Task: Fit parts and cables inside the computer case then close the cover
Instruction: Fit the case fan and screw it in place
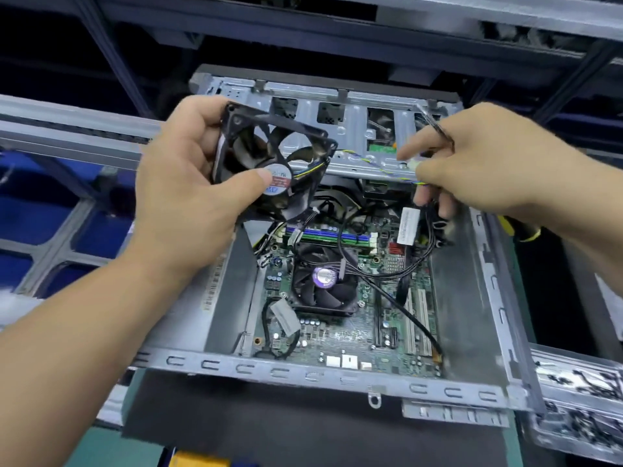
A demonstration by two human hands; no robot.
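The black fan [269,163] is held up over the open case [337,374] by the left hand [188,183]. Its cable [377,168] is pinched by the right hand [472,170]. The plug should be pushed in straight, gently.

Fan [269,163] in left hand [188,183]

Both forearms are bare to the frame edge; the left hand [188,183] and right hand [472,163] wear no gloves or rings.
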